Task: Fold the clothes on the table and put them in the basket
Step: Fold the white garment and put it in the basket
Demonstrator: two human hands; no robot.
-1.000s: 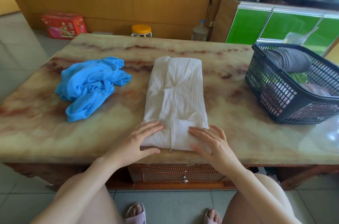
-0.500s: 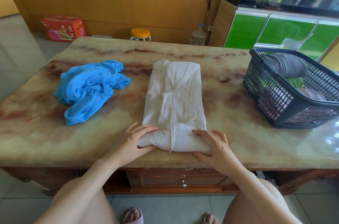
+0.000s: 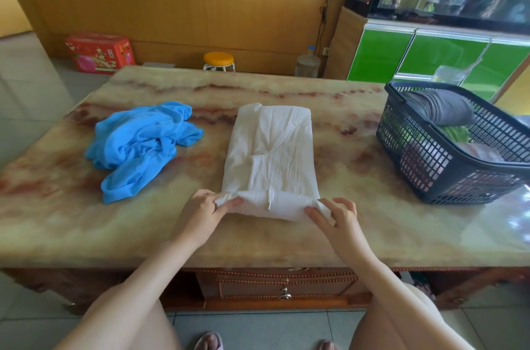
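As I look down through the head camera, I see the white top [image 3: 272,154] lying on the table [image 3: 358,235], folded into a long strip. The end of the white top nearest the person is curled up into a small fat roll.

The left hand [image 3: 200,210] is at the left end of that roll. Its fingers and thumb are bent and pinch the cloth. The right hand [image 3: 339,220] is at the right end of the roll and pinches the cloth there too.

The blue top [image 3: 140,146] lies in a messy heap to the left of the white top, not touching it. The dark basket [image 3: 424,172] stands to the right of the white top, well apart. A grey cloth [image 3: 438,110] sits in it. I think there is something pink under it, but the bars hide too much.
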